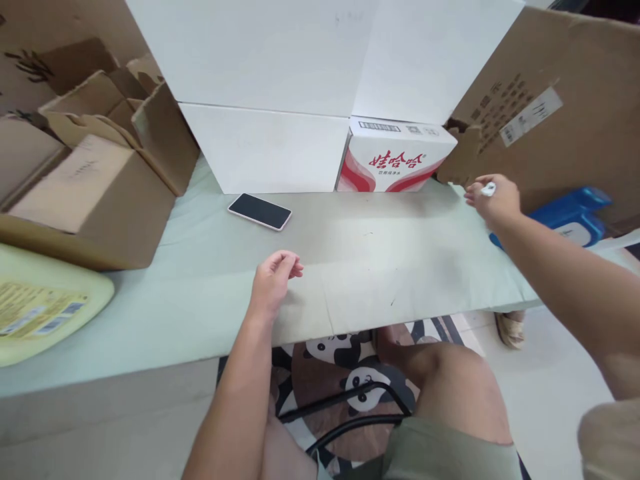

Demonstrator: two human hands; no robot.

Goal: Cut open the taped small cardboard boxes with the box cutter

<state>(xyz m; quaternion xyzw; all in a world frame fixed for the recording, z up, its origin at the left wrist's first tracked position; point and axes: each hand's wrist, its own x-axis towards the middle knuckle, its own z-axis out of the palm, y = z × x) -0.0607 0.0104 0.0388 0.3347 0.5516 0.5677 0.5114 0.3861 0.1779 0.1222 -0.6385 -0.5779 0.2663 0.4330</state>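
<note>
My left hand [274, 280] rests on the pale cardboard work surface [350, 260] with its fingers loosely curled and nothing in it. My right hand [493, 197] reaches out to the far right edge of the surface and pinches a small white object [489, 189] between the fingertips, beside the torn flap of a large brown carton [545, 100]. A black phone [260, 211] lies face up on the surface, beyond my left hand.
White boxes [270, 143] and a red-and-white printed box [395, 157] stand along the back. Open brown cartons [90, 180] sit at the left, a pale yellow container [40, 303] at the near left. A blue stool [575, 213] is at the right.
</note>
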